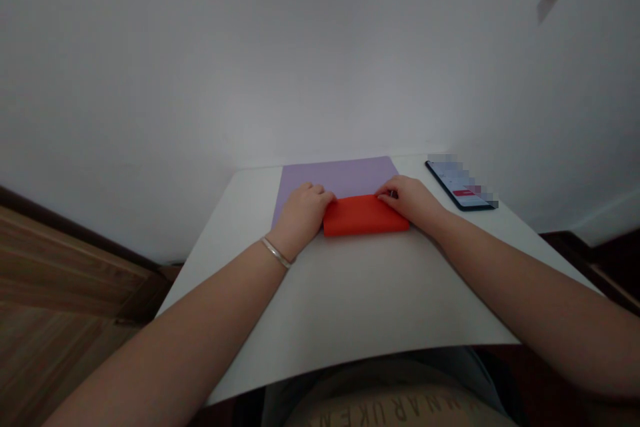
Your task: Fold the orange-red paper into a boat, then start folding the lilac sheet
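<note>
An orange sheet (366,217), apparently paper, is folded over with a rounded near edge. It lies along the front of a flat purple sheet (340,177); I cannot tell whether the two are one piece. My left hand (306,208), with a bangle on its wrist, closes on the orange sheet's left end, thumb along the top edge and fingers curled. At the far right corner, my right hand (407,199) pinches the same top edge between thumb and fingers. Both palms rest low at the table, and the underside of the fold is hidden.
A white table (370,300) carries the sheets and stands against a pale wall (320,67). Near its right edge lies a phone (460,187) with a lit screen. Wooden panelling (60,293) is low on the left.
</note>
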{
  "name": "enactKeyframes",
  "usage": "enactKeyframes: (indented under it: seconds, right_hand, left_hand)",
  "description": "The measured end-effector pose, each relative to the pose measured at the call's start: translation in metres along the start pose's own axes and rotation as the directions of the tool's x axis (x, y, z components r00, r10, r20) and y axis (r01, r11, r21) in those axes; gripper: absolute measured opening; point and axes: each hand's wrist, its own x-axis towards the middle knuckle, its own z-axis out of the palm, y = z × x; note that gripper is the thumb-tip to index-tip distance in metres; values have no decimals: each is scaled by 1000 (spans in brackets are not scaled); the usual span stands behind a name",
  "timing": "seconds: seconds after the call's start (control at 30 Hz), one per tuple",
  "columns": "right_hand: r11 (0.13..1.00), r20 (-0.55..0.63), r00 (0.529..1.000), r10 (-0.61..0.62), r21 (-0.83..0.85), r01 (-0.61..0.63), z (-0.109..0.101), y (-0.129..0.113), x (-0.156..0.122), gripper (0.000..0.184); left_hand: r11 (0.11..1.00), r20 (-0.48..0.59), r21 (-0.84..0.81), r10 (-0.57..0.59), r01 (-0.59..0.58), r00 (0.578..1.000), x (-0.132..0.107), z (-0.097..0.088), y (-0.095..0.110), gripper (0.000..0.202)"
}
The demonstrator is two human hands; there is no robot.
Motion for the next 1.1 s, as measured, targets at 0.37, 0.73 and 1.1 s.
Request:
enactKeyframes:
  seconds: [0.37,0.73,1.1]
  right_hand:
    - [999,44,999,-27,-22,28,1,10,2,24]
    - [979,73,988,-135,-142,144,-5,1,-9,41]
    - [970,165,963,-214,150,190,-2,-21,-14,24]
  left_hand:
    - [992,34,-122,38,-33,999,4,11,-12,27]
    - [988,127,-131,101,-85,987,3,-1,-11,39]
    - [982,198,-128,164,-140,966,2,-8,-5,36]
